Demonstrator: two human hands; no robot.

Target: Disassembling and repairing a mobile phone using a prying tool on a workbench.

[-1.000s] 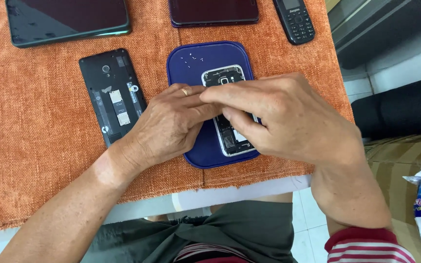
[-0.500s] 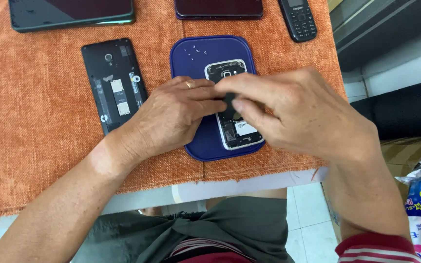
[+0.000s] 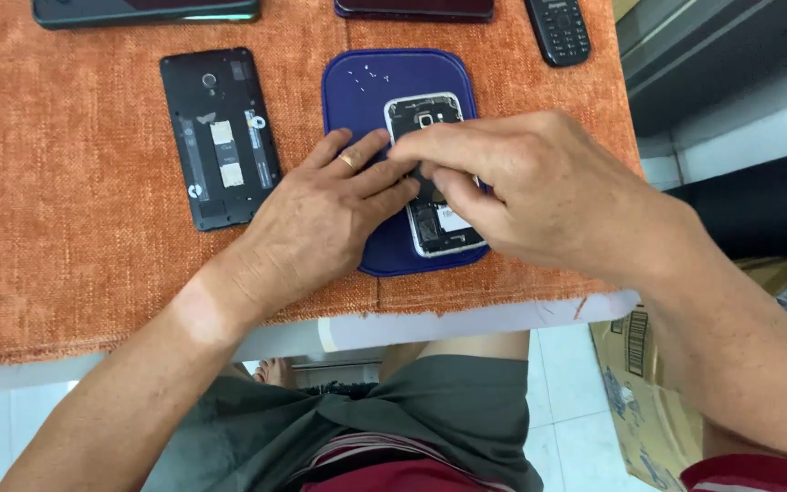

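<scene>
Left hand (image 3: 321, 214) flat, fingers spread, pressing the opened phone (image 3: 434, 173) on the blue mat (image 3: 357, 91), near the orange cloth's (image 3: 66, 228) front edge. Right hand (image 3: 526, 187) arched over it, fingertips pinching at the phone's middle; what they grip is hidden. Another backless black phone (image 3: 220, 137) left of mat. Cardboard box (image 3: 635, 383) with barcode label on the floor, below the table's right corner.

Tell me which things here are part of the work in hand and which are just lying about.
In use: left hand, right hand, opened phone, blue mat.

Lying about: black phone with its back off, keypad phone, two dark devices at the top edge, cardboard box.
</scene>
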